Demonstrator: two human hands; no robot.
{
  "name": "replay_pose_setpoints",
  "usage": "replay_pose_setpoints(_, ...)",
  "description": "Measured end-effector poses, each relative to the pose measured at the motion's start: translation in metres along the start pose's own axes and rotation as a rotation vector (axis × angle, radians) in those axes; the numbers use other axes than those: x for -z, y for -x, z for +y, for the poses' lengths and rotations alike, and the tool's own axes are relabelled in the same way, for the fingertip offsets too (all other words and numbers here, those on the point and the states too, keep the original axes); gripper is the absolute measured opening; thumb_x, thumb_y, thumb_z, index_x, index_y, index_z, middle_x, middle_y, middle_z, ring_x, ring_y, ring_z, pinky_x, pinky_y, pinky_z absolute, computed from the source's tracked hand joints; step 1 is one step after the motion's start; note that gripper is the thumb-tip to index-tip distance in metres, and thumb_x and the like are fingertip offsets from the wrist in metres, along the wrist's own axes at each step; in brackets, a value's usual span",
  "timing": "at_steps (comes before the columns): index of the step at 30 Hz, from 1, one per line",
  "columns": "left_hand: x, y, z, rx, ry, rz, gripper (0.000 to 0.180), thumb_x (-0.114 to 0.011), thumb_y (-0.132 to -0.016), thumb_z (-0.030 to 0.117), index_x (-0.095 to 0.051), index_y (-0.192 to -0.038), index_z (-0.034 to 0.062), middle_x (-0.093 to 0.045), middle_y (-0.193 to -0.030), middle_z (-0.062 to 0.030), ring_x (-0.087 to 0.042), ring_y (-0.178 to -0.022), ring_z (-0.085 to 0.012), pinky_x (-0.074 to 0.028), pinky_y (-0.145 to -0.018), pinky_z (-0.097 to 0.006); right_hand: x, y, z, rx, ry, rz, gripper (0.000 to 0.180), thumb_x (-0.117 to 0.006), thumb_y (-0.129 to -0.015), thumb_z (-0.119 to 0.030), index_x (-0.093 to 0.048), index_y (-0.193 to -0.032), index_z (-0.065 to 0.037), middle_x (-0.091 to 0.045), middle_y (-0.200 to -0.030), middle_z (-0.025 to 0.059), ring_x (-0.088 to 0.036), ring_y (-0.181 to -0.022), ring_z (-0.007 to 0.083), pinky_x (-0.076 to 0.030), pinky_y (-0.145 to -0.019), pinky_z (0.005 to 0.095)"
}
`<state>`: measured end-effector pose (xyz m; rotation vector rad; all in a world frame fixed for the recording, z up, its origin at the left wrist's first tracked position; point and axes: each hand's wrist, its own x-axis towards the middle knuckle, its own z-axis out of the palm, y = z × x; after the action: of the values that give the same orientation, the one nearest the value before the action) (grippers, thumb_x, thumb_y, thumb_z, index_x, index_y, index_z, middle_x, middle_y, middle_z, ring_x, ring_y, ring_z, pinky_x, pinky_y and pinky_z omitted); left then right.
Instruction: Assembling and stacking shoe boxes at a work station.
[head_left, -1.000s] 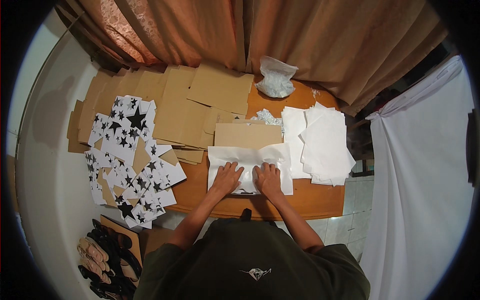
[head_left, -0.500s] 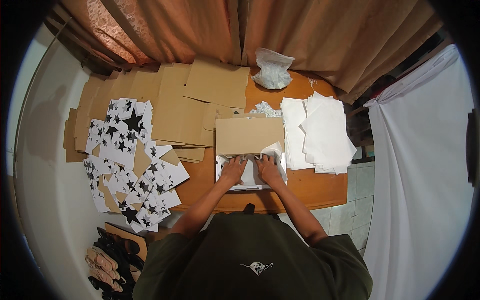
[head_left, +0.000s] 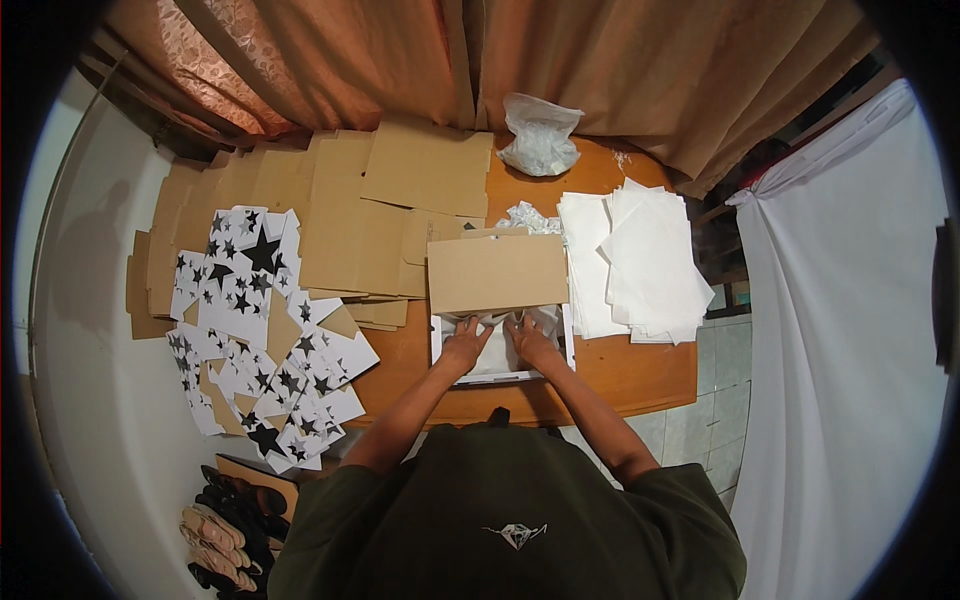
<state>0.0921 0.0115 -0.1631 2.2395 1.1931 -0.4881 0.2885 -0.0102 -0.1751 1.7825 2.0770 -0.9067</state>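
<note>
White box point(head_left: 500, 372) sat at frame centre on wooden table point(head_left: 640, 370), brown lid flap point(head_left: 497, 272) raised behind. White paper point(head_left: 497, 345) lay inside. Left hand point(head_left: 465, 345) and right hand point(head_left: 530, 340) pressed flat on paper, fingers spread, gripping nothing. Sheet stack point(head_left: 640, 260) right of box. Star-printed flats point(head_left: 255, 330) at left. Plastic bag point(head_left: 540, 135) at top.

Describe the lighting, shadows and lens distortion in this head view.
Head view: even indoor light, no harsh glare; a soft shadow falls on the pale floor at left; fisheye bends the table edge and curtain, with a black rim around; both hands, left hand and right hand, look sharp.
</note>
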Motion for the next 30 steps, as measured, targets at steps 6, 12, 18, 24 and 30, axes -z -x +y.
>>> replay_pose_setpoints(6, -0.015, 0.02, -0.03, 0.02, -0.015, -0.035, 0.082, -0.064, -0.082, -0.004, -0.036, -0.155, 0.0202, -0.025, -0.161, -0.0241, -0.045, -0.136, -0.043, -0.055, -0.098, -0.045, 0.023, 0.005, -0.026, 0.107, 0.013, -0.264, 0.098, -0.082, -0.08, -0.029, -0.025, -0.16, -0.021, -0.023, -0.155, 0.0359, -0.035, -0.137, 0.0603, -0.042, -0.108, 0.0604)
replay_pose_setpoints(12, -0.016, 0.046, -0.043, 0.079, -0.009, 0.124, 0.064, -0.058, -0.087, 0.0, -0.045, -0.147, 0.0178, -0.044, -0.138, -0.0205, -0.053, -0.123, -0.0426, -0.057, -0.092, -0.046, 0.013, -0.011, -0.035, 0.22, -0.164, -0.27, 0.088, -0.075, -0.085, -0.026, -0.026, -0.159, -0.019, -0.031, -0.153, 0.0306, -0.039, -0.136, 0.0556, -0.045, -0.107, 0.0552)
replay_pose_setpoints(18, -0.03, 0.054, -0.04, 0.132, 0.049, 0.361, 0.072, -0.065, -0.079, -0.008, -0.048, -0.145, 0.0137, -0.039, -0.149, -0.0234, -0.048, -0.131, -0.0418, -0.056, -0.093, -0.048, 0.019, 0.02, -0.072, 0.147, 0.337, 0.13, 0.054, -0.047, -0.098, -0.012, -0.043, -0.152, -0.02, -0.038, -0.147, 0.0269, -0.053, -0.122, 0.0517, -0.053, -0.094, 0.0606)
replay_pose_setpoints(24, -0.023, 0.053, -0.034, 0.178, 0.082, 0.152, 0.082, -0.066, -0.076, -0.012, -0.043, -0.149, 0.0169, -0.036, -0.148, -0.0251, -0.047, -0.128, -0.0457, -0.056, -0.093, -0.048, 0.002, -0.002, -0.057, 0.065, 0.125, 0.0, 0.054, -0.048, -0.1, -0.016, -0.042, -0.153, -0.025, -0.027, -0.157, 0.0236, -0.043, -0.13, 0.0508, -0.056, -0.092, 0.0547)
replay_pose_setpoints(30, -0.021, 0.053, -0.036, 0.14, 0.113, 0.107, 0.084, -0.066, -0.076, -0.012, -0.042, -0.15, 0.019, -0.036, -0.147, -0.0282, -0.051, -0.124, -0.0472, -0.056, -0.094, -0.049, -0.003, -0.012, -0.048, 0.078, 0.256, -0.029, 0.052, -0.045, -0.103, -0.019, -0.04, -0.155, -0.024, -0.02, -0.162, 0.0255, -0.039, -0.138, 0.053, -0.052, -0.101, 0.0498)
